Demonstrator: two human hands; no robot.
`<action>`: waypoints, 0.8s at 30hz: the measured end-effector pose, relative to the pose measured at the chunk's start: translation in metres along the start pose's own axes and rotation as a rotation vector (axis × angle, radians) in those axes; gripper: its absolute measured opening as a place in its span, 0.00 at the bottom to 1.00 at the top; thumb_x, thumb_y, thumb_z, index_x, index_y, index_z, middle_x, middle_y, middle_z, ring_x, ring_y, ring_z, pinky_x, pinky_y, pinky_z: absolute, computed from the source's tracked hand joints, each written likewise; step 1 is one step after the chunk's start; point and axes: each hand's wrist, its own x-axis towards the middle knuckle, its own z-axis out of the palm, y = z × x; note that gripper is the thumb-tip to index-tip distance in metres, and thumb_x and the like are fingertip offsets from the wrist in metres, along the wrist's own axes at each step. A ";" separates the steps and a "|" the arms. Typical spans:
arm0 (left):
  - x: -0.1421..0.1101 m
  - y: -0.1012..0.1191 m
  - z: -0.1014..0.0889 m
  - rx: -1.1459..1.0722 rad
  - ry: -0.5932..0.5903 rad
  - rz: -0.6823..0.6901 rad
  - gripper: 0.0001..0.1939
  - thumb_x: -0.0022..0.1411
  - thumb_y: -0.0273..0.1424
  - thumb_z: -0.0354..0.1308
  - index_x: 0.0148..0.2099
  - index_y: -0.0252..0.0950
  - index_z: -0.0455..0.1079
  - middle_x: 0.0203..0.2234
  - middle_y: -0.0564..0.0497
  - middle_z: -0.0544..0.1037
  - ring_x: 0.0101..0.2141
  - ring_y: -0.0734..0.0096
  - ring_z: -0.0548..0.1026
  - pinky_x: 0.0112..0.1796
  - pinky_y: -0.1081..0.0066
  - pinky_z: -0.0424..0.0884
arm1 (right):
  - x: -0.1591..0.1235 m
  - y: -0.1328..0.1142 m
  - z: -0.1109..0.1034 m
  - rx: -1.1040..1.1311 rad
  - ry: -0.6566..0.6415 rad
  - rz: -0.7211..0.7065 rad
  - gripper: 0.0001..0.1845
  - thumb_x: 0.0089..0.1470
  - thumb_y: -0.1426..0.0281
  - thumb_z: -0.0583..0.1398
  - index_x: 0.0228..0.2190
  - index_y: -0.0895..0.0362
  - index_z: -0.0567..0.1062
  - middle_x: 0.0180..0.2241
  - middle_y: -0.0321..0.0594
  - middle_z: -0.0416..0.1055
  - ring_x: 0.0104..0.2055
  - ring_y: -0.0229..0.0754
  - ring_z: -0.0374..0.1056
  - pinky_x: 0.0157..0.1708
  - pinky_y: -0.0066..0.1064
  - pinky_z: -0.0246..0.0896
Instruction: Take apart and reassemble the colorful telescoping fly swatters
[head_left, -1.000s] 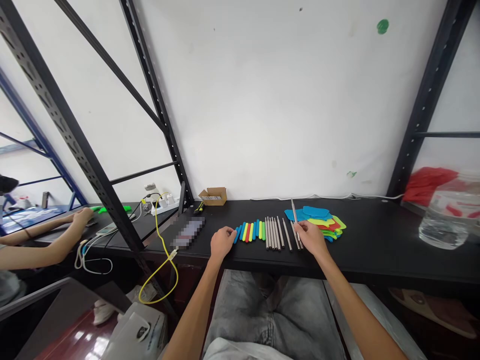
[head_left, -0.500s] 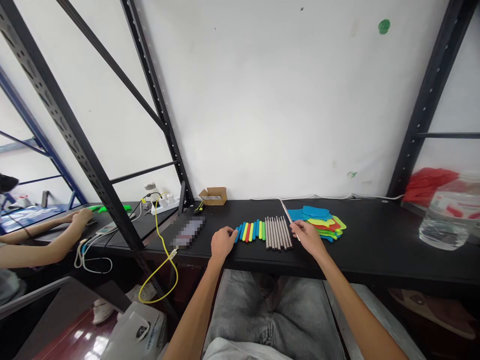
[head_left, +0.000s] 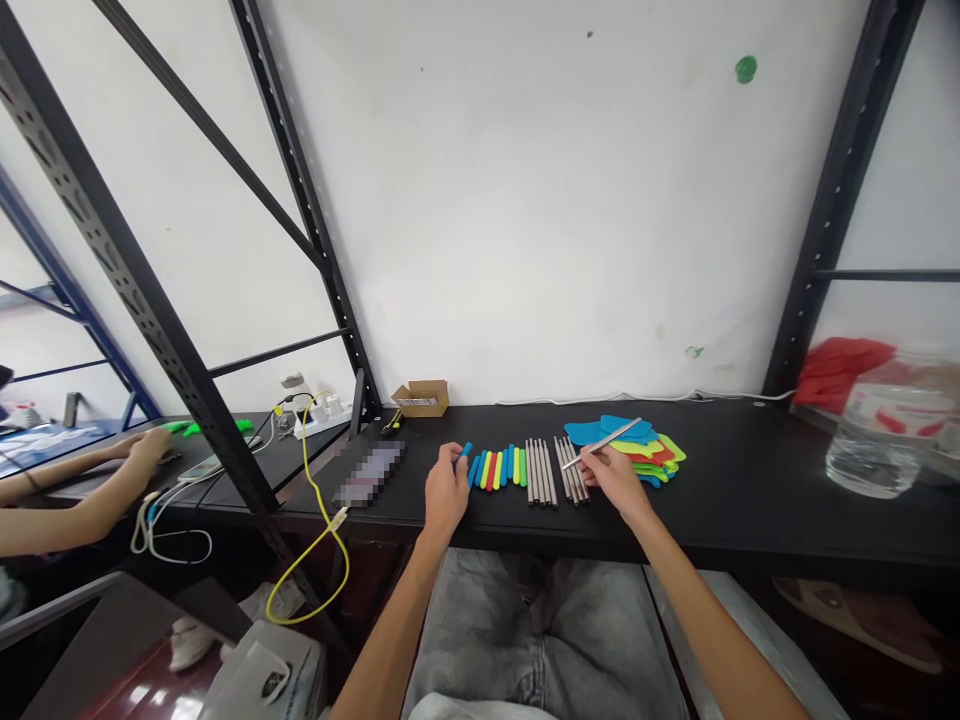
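My left hand (head_left: 448, 490) pinches a short blue plastic stick (head_left: 466, 450), lifted at the left end of a row of like coloured sticks (head_left: 498, 468) in blue, yellow, red and green. Between the thumb and fingers of my right hand (head_left: 609, 475) is a slim metal rod (head_left: 619, 434), tilted up to the right. Under and beside that hand lie several silver rods (head_left: 568, 472), and a second group of silver rods (head_left: 538, 470) lies left of them across a gap. Behind my right hand is a pile of flat coloured pieces (head_left: 660, 452).
A phone (head_left: 371, 474) with a blurred screen lies left, near a yellow cable (head_left: 308, 470). An open cardboard box (head_left: 421, 398) stands by the wall. A large water bottle (head_left: 874, 450) is at right. Another person's arm (head_left: 112, 500) rests on the far-left table.
My left hand has picked up a blue stick from the row's end. The rod in my right hand has swung to lean right. The silver rods have parted into two groups.
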 end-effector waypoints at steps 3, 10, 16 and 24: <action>-0.008 0.032 0.016 0.001 -0.013 0.213 0.15 0.69 0.29 0.45 0.56 0.39 0.65 0.48 0.45 0.76 0.48 0.62 0.74 0.48 0.63 0.68 | -0.002 -0.004 0.000 0.073 0.016 0.041 0.15 0.48 0.60 0.65 0.34 0.58 0.75 0.27 0.40 0.74 0.26 0.40 0.69 0.22 0.28 0.65; -0.019 0.087 0.053 0.029 -0.204 0.388 0.15 0.69 0.36 0.50 0.53 0.44 0.73 0.42 0.49 0.79 0.42 0.64 0.76 0.45 0.68 0.70 | -0.007 -0.012 -0.001 0.149 0.064 0.069 0.18 0.45 0.56 0.66 0.30 0.59 0.77 0.25 0.40 0.72 0.24 0.38 0.66 0.20 0.27 0.61; -0.020 0.084 0.053 0.044 -0.275 0.335 0.16 0.69 0.39 0.49 0.52 0.45 0.74 0.40 0.51 0.81 0.36 0.69 0.77 0.38 0.73 0.70 | -0.010 -0.019 -0.002 0.291 0.025 0.113 0.17 0.44 0.57 0.66 0.29 0.59 0.78 0.25 0.40 0.72 0.22 0.37 0.66 0.19 0.26 0.59; -0.021 0.085 0.051 0.039 -0.282 0.358 0.16 0.69 0.38 0.49 0.52 0.44 0.74 0.40 0.51 0.81 0.37 0.68 0.78 0.38 0.73 0.70 | -0.011 -0.019 -0.001 0.303 -0.011 0.130 0.18 0.44 0.57 0.67 0.29 0.60 0.79 0.24 0.41 0.73 0.23 0.36 0.66 0.19 0.25 0.58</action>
